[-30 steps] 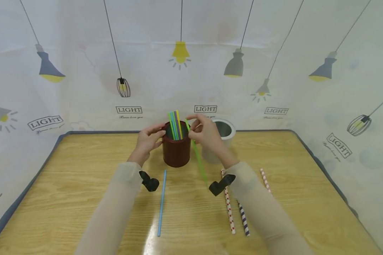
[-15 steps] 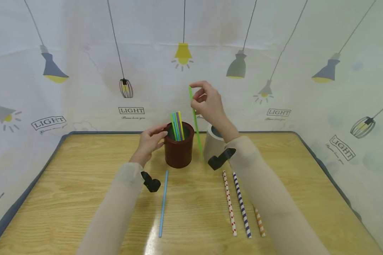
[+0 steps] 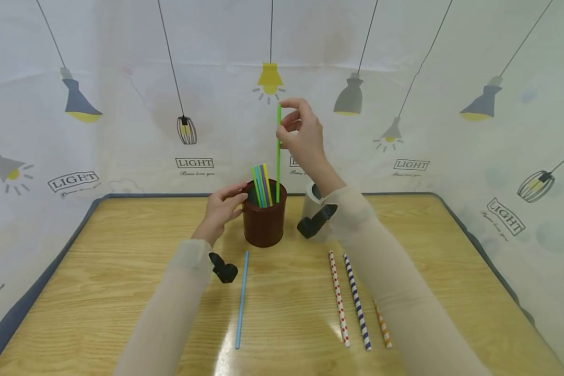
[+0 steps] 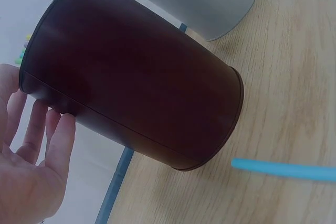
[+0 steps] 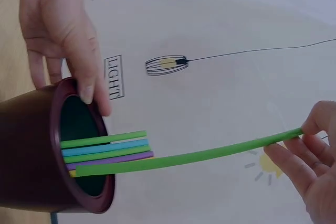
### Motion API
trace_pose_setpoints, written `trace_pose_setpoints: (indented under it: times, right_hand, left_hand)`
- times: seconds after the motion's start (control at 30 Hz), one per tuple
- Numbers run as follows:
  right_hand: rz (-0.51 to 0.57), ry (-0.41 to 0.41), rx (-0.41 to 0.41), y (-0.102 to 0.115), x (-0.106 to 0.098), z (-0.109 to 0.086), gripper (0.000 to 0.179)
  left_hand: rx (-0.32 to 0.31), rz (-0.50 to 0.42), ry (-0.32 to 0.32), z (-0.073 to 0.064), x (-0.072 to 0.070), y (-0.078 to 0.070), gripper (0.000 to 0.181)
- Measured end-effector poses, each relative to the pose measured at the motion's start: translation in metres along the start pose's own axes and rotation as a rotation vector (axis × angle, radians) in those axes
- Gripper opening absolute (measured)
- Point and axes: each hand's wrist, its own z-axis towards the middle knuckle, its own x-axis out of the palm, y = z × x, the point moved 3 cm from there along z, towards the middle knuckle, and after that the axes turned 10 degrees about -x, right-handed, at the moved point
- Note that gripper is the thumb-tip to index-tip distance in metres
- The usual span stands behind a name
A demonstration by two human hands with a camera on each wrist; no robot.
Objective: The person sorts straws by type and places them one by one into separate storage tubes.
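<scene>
A dark red cylindrical holder point(image 3: 263, 227) stands upright on the table, with several coloured straws point(image 5: 107, 153) leaning together inside it. My left hand point(image 3: 220, 211) grips its rim at the left, thumb over the edge and fingers along the outer wall, as the left wrist view shows. Above the holder, my right hand point(image 3: 303, 136) pinches a bright green straw point(image 3: 279, 167) near its top end. That straw hangs nearly vertical, its lower end at the right part of the holder's mouth. In the right wrist view it overlaps the straws in the holder and bends slightly.
A white cylindrical holder point(image 3: 308, 203) stands right of the red one, partly behind my right wrist. One blue straw point(image 3: 242, 300) lies in front. Red-dotted point(image 3: 339, 297), navy-striped point(image 3: 357, 300) and orange-striped straws point(image 3: 383, 326) lie at the right, the last partly under my sleeve.
My right hand has lifted the green straw from beside the red holder, raised it high, then moved it left over the holder's mouth. My left hand has stayed on the rim.
</scene>
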Motion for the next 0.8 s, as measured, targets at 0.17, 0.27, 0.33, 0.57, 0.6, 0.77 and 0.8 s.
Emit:
trace_pose_setpoints:
  times: [0.17,0.27,0.33,0.57,0.6,0.77,0.8]
  right_hand:
    - [-0.014,-0.007,0.037,-0.014,0.005,-0.007,0.039]
    - [-0.023,0.014,0.075,-0.023,0.007,-0.013,0.039]
    - [-0.025,0.031,0.103,-0.031,0.009,-0.018,0.039]
    - [-0.031,0.099,0.158,-0.056,0.019,-0.035,0.038]
    - [-0.034,0.106,0.157,-0.063,0.020,-0.037,0.038]
    - [-0.043,0.145,0.172,-0.074,0.026,-0.046,0.037]
    - [-0.047,0.155,0.173,-0.076,0.026,-0.047,0.037]
  left_hand:
    - [0.005,-0.003,0.005,0.000,0.000,0.000,0.038]
    - [0.002,-0.004,0.009,0.000,-0.001,0.001,0.037]
    - [0.003,0.000,0.009,0.000,-0.001,0.001,0.037]
    - [0.000,-0.006,0.028,0.001,-0.001,0.003,0.038]
    - [-0.001,-0.007,0.030,0.001,-0.001,0.003,0.038]
    - [0.011,-0.013,0.029,0.001,-0.002,0.002,0.037]
    - [0.015,-0.014,0.027,0.002,-0.002,0.002,0.037]
